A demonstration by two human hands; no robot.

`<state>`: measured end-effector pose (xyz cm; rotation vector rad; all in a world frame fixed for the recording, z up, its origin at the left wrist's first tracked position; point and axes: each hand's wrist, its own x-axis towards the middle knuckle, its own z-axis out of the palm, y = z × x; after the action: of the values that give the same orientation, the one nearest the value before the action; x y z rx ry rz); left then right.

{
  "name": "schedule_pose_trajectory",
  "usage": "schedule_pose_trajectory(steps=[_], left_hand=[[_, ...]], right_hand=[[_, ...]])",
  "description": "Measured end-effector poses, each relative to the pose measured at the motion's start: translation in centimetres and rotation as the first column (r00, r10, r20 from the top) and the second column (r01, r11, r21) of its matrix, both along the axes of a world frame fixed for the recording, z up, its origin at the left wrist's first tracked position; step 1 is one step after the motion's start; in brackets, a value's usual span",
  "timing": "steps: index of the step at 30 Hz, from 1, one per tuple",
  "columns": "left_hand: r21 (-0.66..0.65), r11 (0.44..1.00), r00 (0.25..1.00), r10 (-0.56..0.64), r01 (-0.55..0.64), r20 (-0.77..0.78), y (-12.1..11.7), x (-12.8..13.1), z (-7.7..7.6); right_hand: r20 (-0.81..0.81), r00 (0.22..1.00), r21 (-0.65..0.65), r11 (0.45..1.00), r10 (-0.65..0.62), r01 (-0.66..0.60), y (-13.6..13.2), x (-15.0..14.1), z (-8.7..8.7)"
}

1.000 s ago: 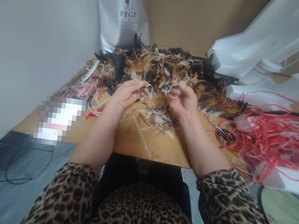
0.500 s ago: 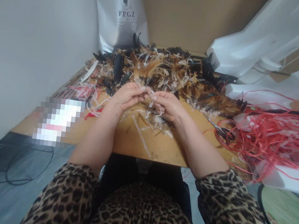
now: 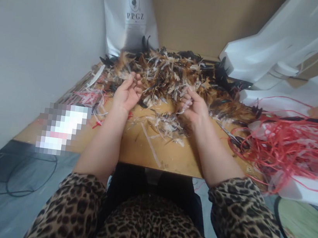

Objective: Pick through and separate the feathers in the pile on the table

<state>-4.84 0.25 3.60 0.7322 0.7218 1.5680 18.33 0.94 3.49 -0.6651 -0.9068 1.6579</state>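
Observation:
My left hand (image 3: 128, 93) is closed at the left front of the feather pile, its thumb and fingertips pinching the pale end of a bunch of brown feathers (image 3: 123, 62). On the other side of the pile, my right hand (image 3: 194, 105) is curled with thumb and fingers together around a thin whitish strip (image 3: 186, 106), whose loose end hangs down. A heap of brown, black and white feathers (image 3: 167, 73) spreads behind both hands. Between my forearms lies a smaller clump of pale feathers (image 3: 171, 127) on the wooden table (image 3: 137, 151).
Scissors (image 3: 236, 140) lie right of my forearm, beside a tangle of red string (image 3: 292, 148). A pixelated bright object (image 3: 63, 130) rests at the left. Pink and white strips (image 3: 91, 97) are by the wall. A silvery bag (image 3: 130, 25) stands behind.
My hands were together at the middle and have moved apart. The brown feather bunch went left with my left hand; the whitish strip is in my right hand.

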Motion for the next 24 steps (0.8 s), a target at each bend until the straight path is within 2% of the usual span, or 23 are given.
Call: schedule_pose_trajectory(steps=[4,6,9,12,16,21,24], left_hand=[[-0.026,1.000,1.000,0.000,0.000,-0.010,0.2,0.0,-0.3],[-0.058,0.996,0.997,-0.073,0.072,-0.027,0.0,0.7,-0.4],[-0.089,0.967,0.968,-0.244,0.239,-0.050,-0.7,1.9,-0.3],[-0.102,0.944,0.942,-0.322,0.313,-0.093,-1.6,2.7,0.0],[-0.059,0.939,0.932,-0.343,0.339,-0.113,-2.1,3.1,0.4],[0.007,0.917,0.909,-0.395,0.399,-0.134,-2.1,2.9,0.3],[-0.003,0.924,0.916,-0.378,0.381,-0.137,-2.0,2.9,0.2]], right_hand=[[0.097,0.989,0.070,0.992,-0.111,0.105,0.1,0.1,0.1],[0.145,0.978,0.131,0.983,-0.150,0.132,-0.3,-0.3,0.2],[0.219,0.945,0.253,0.950,-0.243,0.185,-1.3,-1.3,0.3],[0.311,0.897,0.351,0.915,-0.315,0.200,-2.1,-2.1,0.3],[0.393,0.859,0.429,0.892,-0.328,0.145,-2.6,-2.6,0.2],[0.491,0.808,0.542,0.840,-0.325,0.009,-3.2,-3.1,0.0],[0.551,0.776,0.552,0.831,-0.307,-0.063,-3.5,-3.3,0.0]])
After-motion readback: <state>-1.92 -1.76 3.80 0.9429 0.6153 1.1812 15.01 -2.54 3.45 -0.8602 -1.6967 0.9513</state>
